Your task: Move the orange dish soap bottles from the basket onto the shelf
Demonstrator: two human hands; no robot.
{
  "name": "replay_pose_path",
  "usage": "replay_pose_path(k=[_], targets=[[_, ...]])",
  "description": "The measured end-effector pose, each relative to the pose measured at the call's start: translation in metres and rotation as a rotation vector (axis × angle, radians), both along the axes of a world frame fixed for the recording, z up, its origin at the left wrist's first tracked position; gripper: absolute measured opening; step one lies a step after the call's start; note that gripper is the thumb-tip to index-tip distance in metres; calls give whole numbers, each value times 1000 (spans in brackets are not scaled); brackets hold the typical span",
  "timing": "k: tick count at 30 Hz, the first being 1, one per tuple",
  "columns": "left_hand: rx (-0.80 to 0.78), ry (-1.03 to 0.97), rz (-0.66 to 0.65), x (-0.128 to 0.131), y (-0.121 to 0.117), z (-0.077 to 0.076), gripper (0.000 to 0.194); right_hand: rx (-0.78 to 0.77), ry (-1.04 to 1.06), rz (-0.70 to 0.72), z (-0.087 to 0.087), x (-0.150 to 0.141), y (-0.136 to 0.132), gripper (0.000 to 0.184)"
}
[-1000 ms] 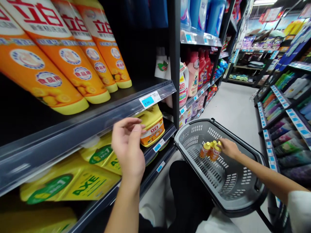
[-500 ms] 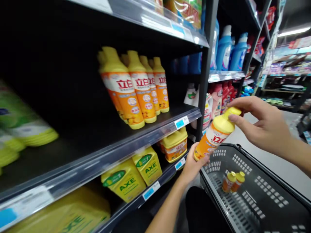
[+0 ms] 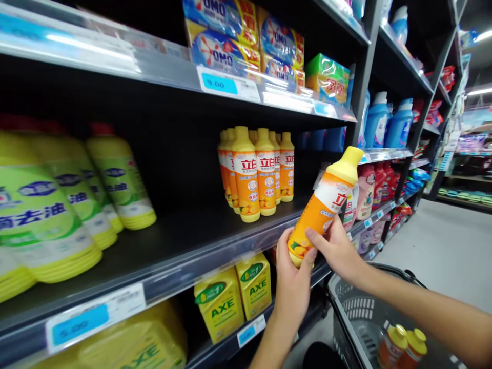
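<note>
the left hand (image 3: 292, 274) and right hand (image 3: 340, 251) are bare, as are both slender forearms (image 3: 418, 302); plain black clothing (image 3: 323, 356) shows low down, rounded in outline.

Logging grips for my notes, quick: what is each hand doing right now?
Left hand: closed around the base of the orange bottle.
Right hand: holding the same bottle, lower half, thumb on its front.

Shop aisle, supermarket type. Blue price tags (image 3: 229, 84) on shelf edge (image 3: 169, 277) left of hands (image 3: 295, 271); rows of same-brand bottles (image 3: 249, 174) behind; shopping basket (image 3: 351, 318) below right hand (image 3: 340, 251).
</note>
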State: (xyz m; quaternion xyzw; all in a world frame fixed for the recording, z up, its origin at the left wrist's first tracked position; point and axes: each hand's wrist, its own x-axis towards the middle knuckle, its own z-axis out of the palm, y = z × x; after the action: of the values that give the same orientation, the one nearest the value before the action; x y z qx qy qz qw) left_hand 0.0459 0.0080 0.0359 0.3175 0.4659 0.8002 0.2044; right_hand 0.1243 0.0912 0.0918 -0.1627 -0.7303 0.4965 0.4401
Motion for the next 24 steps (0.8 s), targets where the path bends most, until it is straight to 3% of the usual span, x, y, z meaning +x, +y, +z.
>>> replay_pose_path(k=[2,5,9,13,18,24], targets=[[-6,77,38,-4,-6,5,64,-12,59,35,1,-12,-3,56],[-67,225,123,-12,-14,10,69,93,129,-1,14,-29,7,55],[-96,374,278,-24,-24,15,60,266,139,-133,26,-52,44,55],[-97,456,304,-26,-28,15,52,365,62,-232,22,-74,82,56],[-124,503,301,-24,-28,13,45,314,-25,-257,14,-103,107,62],[-136,538,322,-28,-26,13,41,178,-59,-268,6,-131,124,57]])
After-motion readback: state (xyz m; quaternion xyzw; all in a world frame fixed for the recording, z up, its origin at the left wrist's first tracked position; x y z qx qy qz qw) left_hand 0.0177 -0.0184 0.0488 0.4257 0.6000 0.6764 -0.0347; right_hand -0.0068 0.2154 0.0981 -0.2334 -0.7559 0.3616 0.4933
